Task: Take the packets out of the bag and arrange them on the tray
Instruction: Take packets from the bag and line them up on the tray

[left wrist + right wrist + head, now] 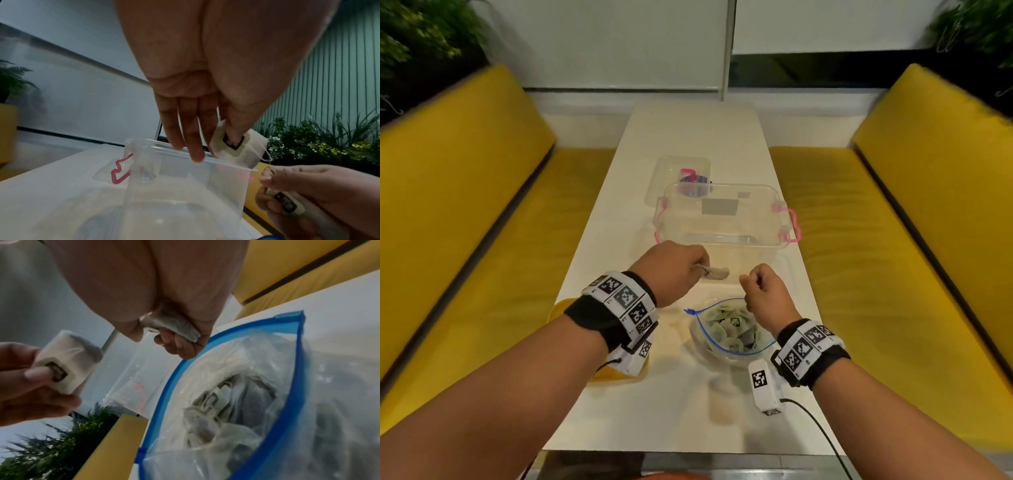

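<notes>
A clear zip bag point(729, 330) with a blue seal lies open on the white table, full of tea packets point(213, 400). My left hand point(698, 270) pinches one white packet point(717, 273) between thumb and forefinger, just in front of the clear tub; its thin string loop dangles in the left wrist view, where the packet point(236, 146) hangs by the tub's rim. My right hand point(753, 281) hovers above the bag's mouth, fingers curled round another packet point(174, 328). A yellow tray point(560, 308) lies mostly hidden under my left wrist.
A clear plastic tub point(722, 219) with pink handles stands in mid-table, its lid point(678, 178) lying behind it. Yellow benches point(482, 205) run along both sides of the table. Plants point(308, 141) fill the corners.
</notes>
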Available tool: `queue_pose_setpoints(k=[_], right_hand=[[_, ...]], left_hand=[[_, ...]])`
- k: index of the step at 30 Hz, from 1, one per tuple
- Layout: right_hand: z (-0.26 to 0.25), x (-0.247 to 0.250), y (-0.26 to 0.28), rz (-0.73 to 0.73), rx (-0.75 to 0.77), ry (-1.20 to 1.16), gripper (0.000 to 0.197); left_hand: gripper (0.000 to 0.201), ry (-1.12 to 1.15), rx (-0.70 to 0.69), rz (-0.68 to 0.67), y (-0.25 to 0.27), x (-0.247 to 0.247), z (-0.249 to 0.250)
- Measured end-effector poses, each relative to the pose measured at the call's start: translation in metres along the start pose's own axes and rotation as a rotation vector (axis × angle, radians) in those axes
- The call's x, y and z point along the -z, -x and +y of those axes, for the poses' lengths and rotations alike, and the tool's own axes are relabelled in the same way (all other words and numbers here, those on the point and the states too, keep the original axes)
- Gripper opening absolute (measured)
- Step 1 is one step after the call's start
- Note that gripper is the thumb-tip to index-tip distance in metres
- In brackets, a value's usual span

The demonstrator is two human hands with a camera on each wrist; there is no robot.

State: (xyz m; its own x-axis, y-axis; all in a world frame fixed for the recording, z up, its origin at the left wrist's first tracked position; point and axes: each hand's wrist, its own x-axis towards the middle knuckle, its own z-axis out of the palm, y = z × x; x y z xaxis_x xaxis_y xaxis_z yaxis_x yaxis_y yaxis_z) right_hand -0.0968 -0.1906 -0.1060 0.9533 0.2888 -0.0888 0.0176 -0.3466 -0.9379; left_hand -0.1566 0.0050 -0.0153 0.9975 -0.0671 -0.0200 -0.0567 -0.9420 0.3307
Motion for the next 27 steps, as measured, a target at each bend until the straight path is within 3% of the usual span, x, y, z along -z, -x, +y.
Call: queue_pose_setpoints(k=[3,6,10,13,20,24,27], right_hand=[[-0.015,-0.002,0.006,-0.079,0.066,-0.108,0.016],[-0.036,-0.006,0.012,-0.223,0.219,-0.048,0.028],[-0.052,-0.021,0.012,-0.251,0.334,0.118,0.014],[-0.054,-0.030,0.011,-0.272,0.307,0.098,0.019],[-0.063,-0.048,0.020,-0.316,0.287,-0.083,0.023],[-0.067,-0.059,0.021,-0.287,0.273,-0.162,0.002],[-0.065,-0.066,0.015,-0.271,0.293,-0.127,0.010]], left_hand=[[0.022,0.012,-0.033,-0.064,0.002,0.006,0.003],[0.019,0.016,-0.048,-0.107,0.005,0.013,0.006],[0.012,0.100,-0.036,0.016,0.013,0.027,0.009],[0.011,0.113,-0.018,0.084,0.020,0.038,0.009],[0.017,-0.031,0.004,0.019,0.034,0.052,0.006],[0.014,-0.115,0.040,0.009,0.035,0.055,-0.001],[0.015,-0.140,0.055,-0.033,0.034,0.055,-0.009]])
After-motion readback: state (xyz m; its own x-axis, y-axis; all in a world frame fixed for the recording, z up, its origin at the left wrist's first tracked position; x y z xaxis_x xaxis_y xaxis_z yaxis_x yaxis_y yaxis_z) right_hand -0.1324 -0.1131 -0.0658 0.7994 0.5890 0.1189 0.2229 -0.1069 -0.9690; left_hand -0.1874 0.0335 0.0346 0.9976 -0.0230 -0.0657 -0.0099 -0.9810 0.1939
